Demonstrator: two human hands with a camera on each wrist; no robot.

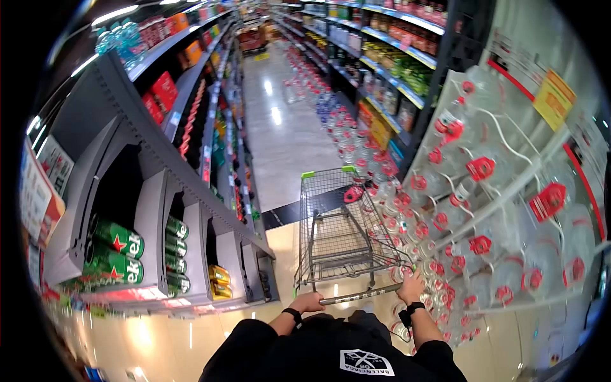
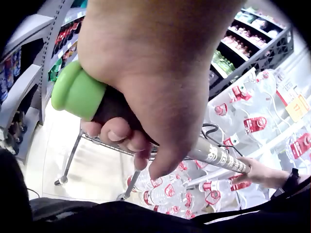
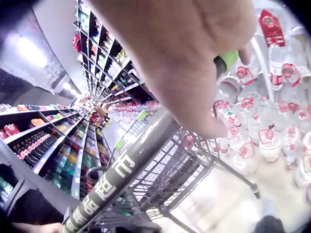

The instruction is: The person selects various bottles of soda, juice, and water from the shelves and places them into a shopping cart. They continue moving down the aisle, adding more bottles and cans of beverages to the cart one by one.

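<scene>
A wire shopping cart (image 1: 337, 239) stands in front of the person, its grey handle bar (image 1: 361, 295) crossing low in the head view. Near the bar's left end, the left hand (image 1: 308, 302) grips it; in the left wrist view its fingers (image 2: 119, 130) curl under the dark grip beside a green end cap (image 2: 77, 92). The right hand (image 1: 411, 289) holds the bar's other end, where another green cap (image 3: 228, 59) shows past the knuckles. Pale lettering (image 3: 104, 187) runs along the bar between the hands. Bare wire mesh shows across the basket.
Clear bottles with red labels (image 1: 439, 223) crowd the right side, close against the cart. At left, a grey shelf end (image 1: 146, 210) holds green cans (image 1: 111, 258). An aisle floor (image 1: 273, 121) runs ahead between stocked shelves. A yellow price sign (image 1: 554, 99) hangs at right.
</scene>
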